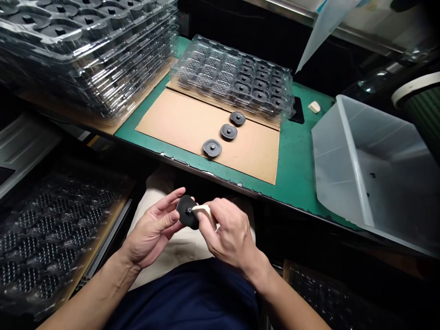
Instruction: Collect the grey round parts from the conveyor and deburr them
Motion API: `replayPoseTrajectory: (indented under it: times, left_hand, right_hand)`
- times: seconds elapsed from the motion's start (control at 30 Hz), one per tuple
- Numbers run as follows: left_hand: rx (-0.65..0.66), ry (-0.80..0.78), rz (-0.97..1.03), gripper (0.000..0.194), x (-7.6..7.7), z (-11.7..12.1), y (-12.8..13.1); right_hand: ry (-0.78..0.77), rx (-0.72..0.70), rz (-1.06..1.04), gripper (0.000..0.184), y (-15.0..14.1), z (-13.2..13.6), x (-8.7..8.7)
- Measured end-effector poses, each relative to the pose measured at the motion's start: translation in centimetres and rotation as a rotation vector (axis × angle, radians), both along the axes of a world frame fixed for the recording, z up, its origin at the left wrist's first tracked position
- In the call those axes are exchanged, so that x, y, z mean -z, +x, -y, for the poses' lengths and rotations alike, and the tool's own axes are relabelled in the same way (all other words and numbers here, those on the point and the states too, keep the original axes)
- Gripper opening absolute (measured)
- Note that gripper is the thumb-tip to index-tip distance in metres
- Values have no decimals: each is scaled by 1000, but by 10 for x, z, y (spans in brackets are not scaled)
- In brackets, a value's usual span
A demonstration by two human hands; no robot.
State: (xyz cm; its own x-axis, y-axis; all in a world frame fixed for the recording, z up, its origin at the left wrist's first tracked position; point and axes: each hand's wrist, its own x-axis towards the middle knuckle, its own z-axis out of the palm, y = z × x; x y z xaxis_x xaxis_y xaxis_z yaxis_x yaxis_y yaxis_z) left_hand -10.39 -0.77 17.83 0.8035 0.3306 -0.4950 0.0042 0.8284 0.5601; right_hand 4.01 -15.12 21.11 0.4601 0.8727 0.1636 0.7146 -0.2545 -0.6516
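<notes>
Over my lap, my left hand [154, 229] holds a black rounded disc-shaped part [185, 215] by its edge, thumb in front and fingers behind. A small raised stud stands at the disc's centre. My right hand [230, 229] is closed round a small cream-white block [204, 211], whose tip is against or very near the disc beside the stud. What the block is made of I cannot tell. Beyond my hands, three similar black discs lie on a flat cardboard sheet [165, 117]: a near one [212, 148], a middle one [228, 132] and a far one [238, 118].
A clear plastic tray [206, 87], partly filled with black discs, sits behind the cardboard on the green table [299, 151]. Stacked filled trays [103, 59] rise at left. A translucent bin [330, 174] stands right, near another white block [314, 107]. Another tray [44, 243] lies lower left.
</notes>
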Motion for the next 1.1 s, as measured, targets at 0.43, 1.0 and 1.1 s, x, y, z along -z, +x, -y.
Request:
replayPoseTrajectory:
  times: [0.43,1.0,1.1]
  left_hand:
    - [-174,349,83,58,-16,2,8]
    - [275,-6,83,39,4,-10,-19]
    - [324,-52,151,40,6,-8,-17]
  right_hand:
    - [48,52,-115,27,-5,-8,-17]
    - [9,-259,128,18,7,1,-12]
    - [65,-346,100,19,12,1,-9]
